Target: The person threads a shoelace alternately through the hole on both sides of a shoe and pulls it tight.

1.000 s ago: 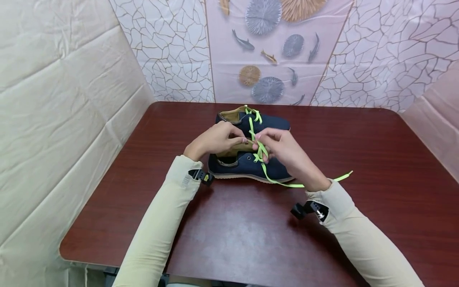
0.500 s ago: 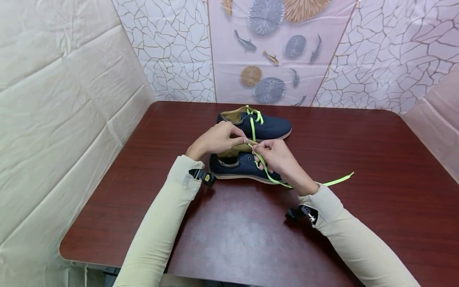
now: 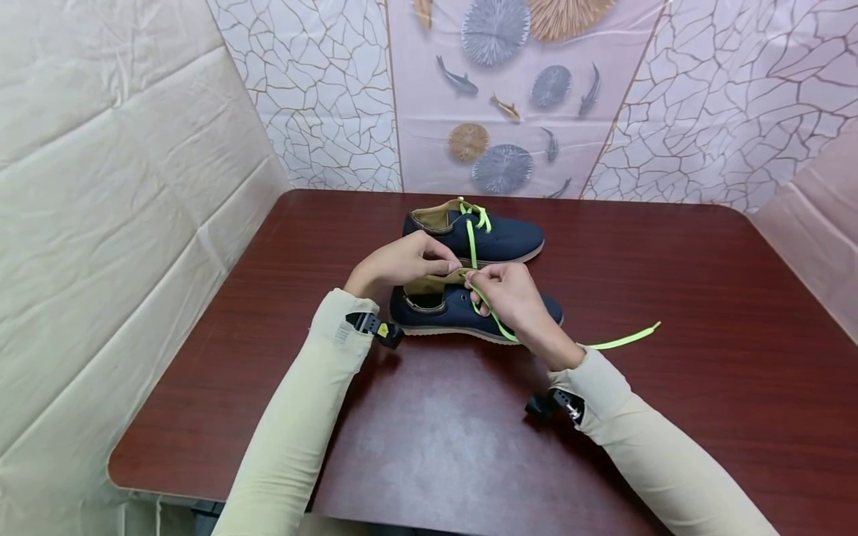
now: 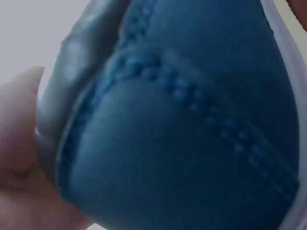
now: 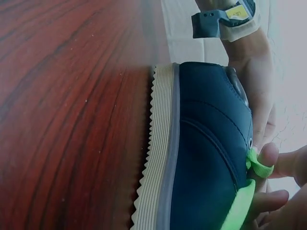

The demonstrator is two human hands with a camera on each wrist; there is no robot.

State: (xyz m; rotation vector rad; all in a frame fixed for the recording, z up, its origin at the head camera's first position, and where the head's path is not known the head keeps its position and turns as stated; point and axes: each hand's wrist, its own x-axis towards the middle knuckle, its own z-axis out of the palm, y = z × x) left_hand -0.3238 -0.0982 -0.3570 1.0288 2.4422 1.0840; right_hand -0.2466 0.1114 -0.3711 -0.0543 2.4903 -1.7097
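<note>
A navy shoe (image 3: 439, 318) with tan lining stands at the middle of the table, toe to the right. My left hand (image 3: 398, 262) reaches over its opening, thumb and fingers pinching the raised tan-lined flap (image 3: 458, 275) on the far side. Against the eyelets, my right hand (image 3: 515, 298) pinches a bright green shoelace (image 3: 496, 320). The lace's loose end trails right, past the wrist. In the right wrist view, the lace (image 5: 259, 165) bends between thumb and finger beside an eyelet (image 5: 250, 142). The shoe's heel (image 4: 158, 143) fills the left wrist view, hiding the left fingertips.
Behind stands a matching navy shoe (image 3: 512, 238) with its green lace (image 3: 481, 216) tied, also pointing right. Both shoes are on a dark red wooden table (image 3: 670, 268). A patterned cloth backdrop (image 3: 335, 97) rises at the far table edge.
My right hand has moved down and left with the lace, closer to the eyelets and the left fingertips. The left hand has barely moved, still at the flap.
</note>
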